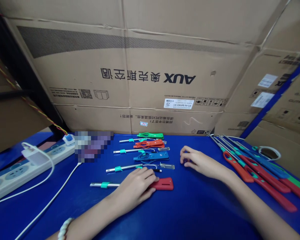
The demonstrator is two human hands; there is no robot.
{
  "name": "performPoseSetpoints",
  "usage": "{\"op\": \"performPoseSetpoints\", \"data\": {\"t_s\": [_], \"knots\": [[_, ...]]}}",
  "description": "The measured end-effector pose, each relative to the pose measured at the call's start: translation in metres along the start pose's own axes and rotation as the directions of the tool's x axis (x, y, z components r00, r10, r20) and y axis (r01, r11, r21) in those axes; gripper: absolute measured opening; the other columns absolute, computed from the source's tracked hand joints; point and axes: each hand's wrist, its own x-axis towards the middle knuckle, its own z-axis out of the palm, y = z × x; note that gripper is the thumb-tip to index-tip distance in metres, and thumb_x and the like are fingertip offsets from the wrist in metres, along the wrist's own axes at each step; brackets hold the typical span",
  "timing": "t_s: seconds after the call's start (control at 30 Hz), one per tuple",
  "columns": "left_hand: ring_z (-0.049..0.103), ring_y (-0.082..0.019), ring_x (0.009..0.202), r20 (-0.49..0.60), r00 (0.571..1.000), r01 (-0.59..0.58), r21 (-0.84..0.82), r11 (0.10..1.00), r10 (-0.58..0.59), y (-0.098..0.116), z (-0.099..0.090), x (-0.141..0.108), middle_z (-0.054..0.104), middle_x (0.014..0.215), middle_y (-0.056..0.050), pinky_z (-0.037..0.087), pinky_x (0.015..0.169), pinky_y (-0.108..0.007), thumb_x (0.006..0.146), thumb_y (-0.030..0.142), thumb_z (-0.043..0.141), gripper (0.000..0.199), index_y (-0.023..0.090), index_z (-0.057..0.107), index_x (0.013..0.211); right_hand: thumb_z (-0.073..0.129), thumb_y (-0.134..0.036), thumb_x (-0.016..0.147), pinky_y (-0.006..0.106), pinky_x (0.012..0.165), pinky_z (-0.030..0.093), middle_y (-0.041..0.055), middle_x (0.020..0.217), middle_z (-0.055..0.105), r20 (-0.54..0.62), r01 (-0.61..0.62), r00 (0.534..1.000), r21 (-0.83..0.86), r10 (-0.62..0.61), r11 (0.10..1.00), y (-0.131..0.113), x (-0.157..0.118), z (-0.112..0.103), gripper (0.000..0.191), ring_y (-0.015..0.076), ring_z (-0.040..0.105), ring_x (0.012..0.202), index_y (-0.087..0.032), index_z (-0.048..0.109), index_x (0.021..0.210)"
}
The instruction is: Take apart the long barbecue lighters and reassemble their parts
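Note:
My left hand (137, 188) lies over a red lighter handle (166, 184), its fingers bent around the handle's near end and hiding part of it. From under this hand a metal tube (95, 184) with a teal trigger (105, 185) sticks out to the left. My right hand (196, 160) is held to the right with fingers loosely curled and apart, nothing in them. Beyond the left hand lie parts of lighters in rows: a blue handle shell (153, 156), an orange one (148, 144) and a green one (151, 135), with metal tubes (123, 168) and clear tanks (168, 166).
Several long-nosed lighters, one an orange lighter (240, 169), lie fanned out at right near a white cable coil (270, 153). A white power strip (40, 170) with plugs and cables runs along the left. A cardboard wall (145, 96) stands behind the blue table (190, 213).

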Motion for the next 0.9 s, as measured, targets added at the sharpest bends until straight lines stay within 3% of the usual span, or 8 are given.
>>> {"op": "performPoseSetpoints", "data": {"t_s": [0.1, 0.2, 0.3, 0.4, 0.5, 0.77, 0.9], "knots": [[0.056, -0.021, 0.091, 0.013, 1.000, 0.011, -0.002, 1.000, -0.011, 0.000, 0.000, 0.000, 0.061, 0.100, -0.004, 0.045, 0.081, -0.032, 0.092, 0.020, 0.049, 0.016, 0.020, 0.055, 0.107, 0.055, 0.000, 0.075, 0.028, 0.074, 0.043, 0.0031, 0.101, 0.053, 0.162, -0.052, 0.985, -0.058, 0.061, 0.997, 0.003, -0.005, 0.001, 0.022, 0.0166, 0.058, 0.082, -0.020, 0.060, 0.081], [0.056, -0.021, 0.092, 0.012, 1.000, 0.013, 0.002, 1.000, -0.013, 0.000, 0.001, 0.000, 0.060, 0.101, -0.004, 0.045, 0.082, -0.032, 0.092, 0.021, 0.049, 0.017, 0.021, 0.055, 0.109, 0.060, 0.000, 0.072, 0.028, 0.072, 0.042, 0.0030, 0.102, 0.053, 0.231, -0.098, 0.965, -0.115, 0.123, 0.989, -0.002, -0.008, 0.001, 0.024, 0.0184, 0.059, 0.083, -0.021, 0.061, 0.083], [0.056, -0.021, 0.092, 0.019, 1.000, 0.011, 0.006, 1.000, -0.012, 0.000, 0.000, 0.000, 0.060, 0.100, -0.004, 0.045, 0.081, -0.032, 0.092, 0.020, 0.050, 0.016, 0.021, 0.054, 0.108, 0.062, -0.006, 0.076, 0.030, 0.073, 0.041, 0.0045, 0.106, 0.053, 0.159, -0.120, 0.976, -0.172, 0.148, 0.978, -0.014, -0.007, 0.002, 0.020, 0.0204, 0.060, 0.085, -0.022, 0.060, 0.089], [0.057, -0.021, 0.092, 0.016, 1.000, 0.004, 0.013, 1.000, -0.004, 0.001, -0.001, 0.000, 0.061, 0.100, -0.004, 0.046, 0.081, -0.032, 0.091, 0.019, 0.051, 0.015, 0.020, 0.055, 0.106, 0.057, -0.013, 0.084, 0.029, 0.072, 0.041, 0.0039, 0.101, 0.056, 0.070, -0.041, 0.996, -0.124, 0.050, 0.991, -0.031, -0.004, 0.010, 0.011, 0.0191, 0.059, 0.083, -0.022, 0.056, 0.091], [0.057, -0.021, 0.090, -0.010, 1.000, -0.006, 0.030, 1.000, 0.006, 0.001, 0.000, 0.000, 0.061, 0.098, -0.004, 0.046, 0.080, -0.031, 0.090, 0.019, 0.052, 0.014, 0.020, 0.055, 0.104, 0.053, -0.015, 0.087, 0.025, 0.068, 0.040, 0.0008, 0.090, 0.059, 0.092, 0.055, 0.994, -0.020, -0.052, 0.998, -0.048, -0.001, 0.024, 0.007, 0.0168, 0.058, 0.078, -0.021, 0.051, 0.087], [0.057, -0.020, 0.088, -0.022, 1.000, -0.018, 0.032, 0.999, 0.019, 0.001, 0.002, 0.000, 0.060, 0.097, -0.003, 0.045, 0.078, -0.029, 0.090, 0.018, 0.054, 0.013, 0.020, 0.055, 0.102, 0.037, -0.015, 0.095, 0.026, 0.059, 0.034, 0.0021, 0.080, 0.059, 0.131, 0.091, 0.989, -0.179, -0.068, 0.980, -0.061, 0.002, 0.040, 0.017, 0.0161, 0.053, 0.065, -0.019, 0.046, 0.082], [0.057, -0.019, 0.088, -0.034, 0.999, -0.026, 0.021, 0.999, 0.027, 0.002, 0.001, 0.000, 0.060, 0.096, -0.003, 0.045, 0.079, -0.029, 0.091, 0.019, 0.052, 0.012, 0.020, 0.056, 0.102, 0.039, -0.004, 0.088, 0.025, 0.058, 0.033, 0.0038, 0.081, 0.059, 0.183, 0.090, 0.982, -0.225, -0.049, 0.970, -0.063, 0.003, 0.039, 0.016, 0.0163, 0.053, 0.064, -0.018, 0.046, 0.083]]}}
